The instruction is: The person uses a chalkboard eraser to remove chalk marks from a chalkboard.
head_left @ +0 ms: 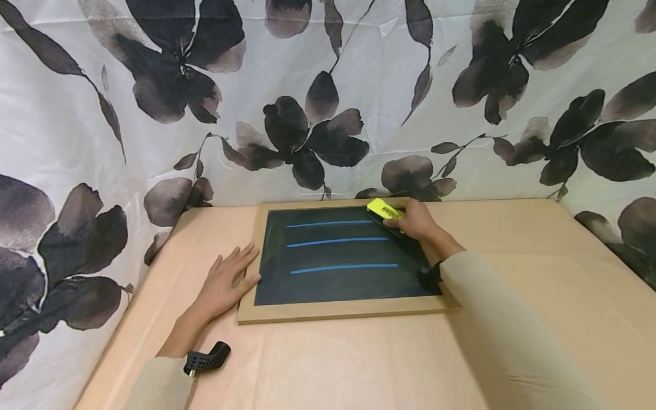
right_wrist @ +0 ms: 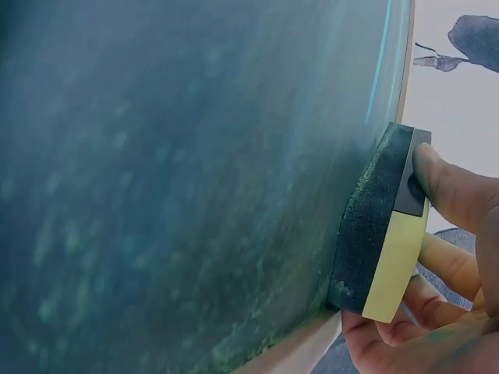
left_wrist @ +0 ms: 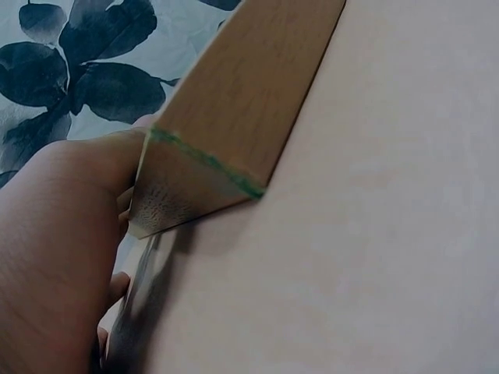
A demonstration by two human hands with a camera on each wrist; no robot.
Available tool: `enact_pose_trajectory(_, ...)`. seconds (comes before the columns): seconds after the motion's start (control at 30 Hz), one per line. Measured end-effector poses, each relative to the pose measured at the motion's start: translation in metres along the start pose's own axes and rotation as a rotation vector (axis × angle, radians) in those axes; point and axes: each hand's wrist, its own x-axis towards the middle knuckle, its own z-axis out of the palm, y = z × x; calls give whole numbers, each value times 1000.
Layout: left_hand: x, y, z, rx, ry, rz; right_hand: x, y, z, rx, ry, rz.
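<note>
A wood-framed chalkboard (head_left: 348,287) lies on the table, with three blue chalk lines (head_left: 343,243) drawn across it. My right hand (head_left: 417,221) grips a yellow and black chalkboard eraser (head_left: 384,209) at the board's far right corner. In the right wrist view the eraser's dark felt (right_wrist: 370,226) faces the board surface, thumb on one side and fingers on the other. Against the left side of the frame rests my left hand (head_left: 229,280), fingers spread and straight. The left wrist view shows that hand beside the frame's corner (left_wrist: 203,167), which bears a green mark.
The light wooden table (head_left: 328,364) extends around the board on both sides and in front. A white cloth with dark flowers (head_left: 307,142) hangs behind and to the left. Black wrist devices (head_left: 207,357) sit on both wrists.
</note>
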Motion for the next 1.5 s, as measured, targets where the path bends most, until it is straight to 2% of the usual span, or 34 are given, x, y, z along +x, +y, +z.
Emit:
enact_pose_trajectory(0.13,1,1,-2,9,0,1,1,-4,1,1,28,-22)
enact_pose_trajectory(0.37,1,0,-2,3,6,10,0,-11,6,59,21,-4)
enact_pose_trajectory(0.53,1,0,0,-4,6,8,2,-16,12,80,32,-38)
enact_pose_trajectory(0.83,0,0,1,-12,7,11,3,-24,16,-19,63,-39)
enact_pose_trajectory(1.03,0,0,1,-11,8,12,5,-29,21,0,30,-63)
enact_pose_trajectory(1.5,1,-1,-1,-4,2,7,15,-40,30,80,-13,-61)
